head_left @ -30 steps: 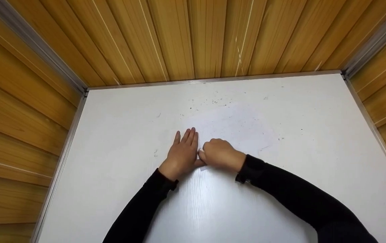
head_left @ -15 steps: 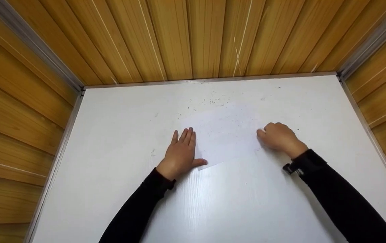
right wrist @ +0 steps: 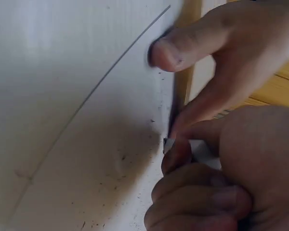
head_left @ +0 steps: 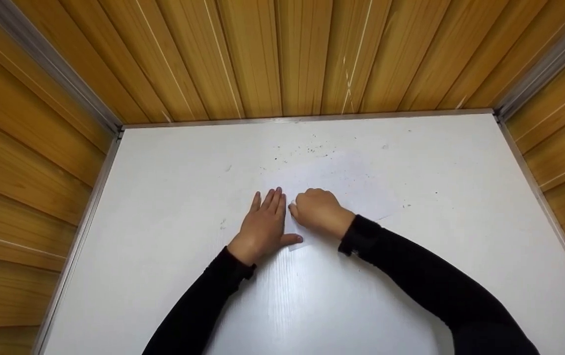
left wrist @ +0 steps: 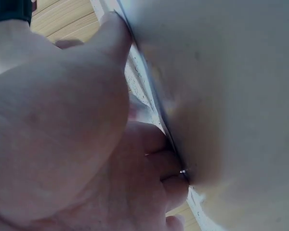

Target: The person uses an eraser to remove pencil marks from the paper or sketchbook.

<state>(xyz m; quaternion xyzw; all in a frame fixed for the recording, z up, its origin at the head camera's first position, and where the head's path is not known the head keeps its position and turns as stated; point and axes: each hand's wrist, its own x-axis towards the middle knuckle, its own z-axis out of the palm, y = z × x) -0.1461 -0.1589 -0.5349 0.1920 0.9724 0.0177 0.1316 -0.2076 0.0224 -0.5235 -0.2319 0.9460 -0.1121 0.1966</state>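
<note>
A thin white sheet of paper [head_left: 356,185] lies askew on the white table. My left hand [head_left: 265,224] rests flat on its left part, fingers straight and thumb spread towards the near corner. Just right of those fingers, my right hand [head_left: 320,212] pinches a small white eraser [right wrist: 168,145] between thumb and curled index finger, low over the paper. Most of the eraser is hidden inside the fist. In the right wrist view, dark crumbs [right wrist: 113,185] are scattered on the sheet beside the knuckles.
More dark crumbs [head_left: 314,149] and faint smudges are strewn on the white table [head_left: 173,187] around the sheet. Wood-patterned walls [head_left: 262,59] with metal edging stand at the back and both sides.
My right hand swept out to the paper's right edge half a second ago and is now back beside the left hand, slightly farther forward than at first. The left hand stays put.
</note>
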